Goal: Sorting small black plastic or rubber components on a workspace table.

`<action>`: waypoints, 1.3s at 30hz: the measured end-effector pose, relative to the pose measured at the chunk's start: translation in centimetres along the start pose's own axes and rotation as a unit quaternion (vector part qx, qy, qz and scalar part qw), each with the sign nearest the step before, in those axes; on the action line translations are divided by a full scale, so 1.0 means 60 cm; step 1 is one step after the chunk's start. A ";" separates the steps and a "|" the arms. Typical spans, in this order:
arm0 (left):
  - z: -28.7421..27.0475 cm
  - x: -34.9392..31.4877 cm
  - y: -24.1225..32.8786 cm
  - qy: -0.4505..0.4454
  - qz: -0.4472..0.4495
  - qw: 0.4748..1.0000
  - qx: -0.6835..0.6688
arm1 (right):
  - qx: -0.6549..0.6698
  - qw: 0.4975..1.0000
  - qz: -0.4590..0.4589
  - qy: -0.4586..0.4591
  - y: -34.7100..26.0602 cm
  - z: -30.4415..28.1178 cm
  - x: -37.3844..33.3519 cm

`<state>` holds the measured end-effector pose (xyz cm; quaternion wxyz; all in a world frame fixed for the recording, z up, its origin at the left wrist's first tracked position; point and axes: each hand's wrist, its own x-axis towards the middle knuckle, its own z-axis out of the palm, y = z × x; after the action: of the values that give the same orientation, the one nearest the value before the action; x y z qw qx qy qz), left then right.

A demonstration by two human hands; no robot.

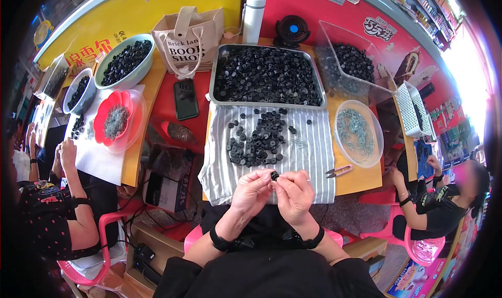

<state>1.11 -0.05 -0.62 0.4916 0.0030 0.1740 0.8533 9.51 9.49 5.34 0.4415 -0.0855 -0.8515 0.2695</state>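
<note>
My left hand (252, 191) pinches a small black round plastic part (274, 175) between thumb and fingertips, near the front edge of the table. From the other side the closed fingertips of my right hand (296, 192) press on that same part; whether they also hold something tiny is hidden. Just beyond my hands, a loose pile of similar black parts (256, 146) lies on a grey-and-white striped cloth (319, 146). A few small pale pieces (298, 142) rest beside the pile. Behind it stands a metal tray (266, 106) heaped with more black parts.
To the right are a clear round dish (381, 146) of small silvery pieces, pink-handled thread snips (341, 171) and a clear bin (387, 88). A phone (186, 99), tote bag (209, 31), white bottle (254, 18) and small fan (292, 30) sit farther back. People work at both sides.
</note>
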 end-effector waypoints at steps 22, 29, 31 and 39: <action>0.008 -0.004 -0.002 -0.026 0.021 0.999 0.009 | -0.010 0.998 -0.058 -0.024 0.008 -0.007 -0.005; 0.004 -0.005 -0.006 -0.015 0.031 0.999 0.018 | -0.014 0.998 -0.062 -0.027 0.011 -0.005 -0.006; 0.003 -0.005 -0.007 -0.005 0.033 0.999 0.025 | -0.013 0.998 -0.063 -0.030 0.010 -0.006 -0.004; 0.005 -0.004 -0.002 -0.054 0.048 0.997 0.034 | 0.009 0.997 -0.052 -0.054 0.016 -0.006 -0.003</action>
<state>1.41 -0.12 -0.33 0.4580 0.0736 0.1755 0.8683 9.81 10.36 4.90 0.4093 -0.0225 -0.8747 0.2585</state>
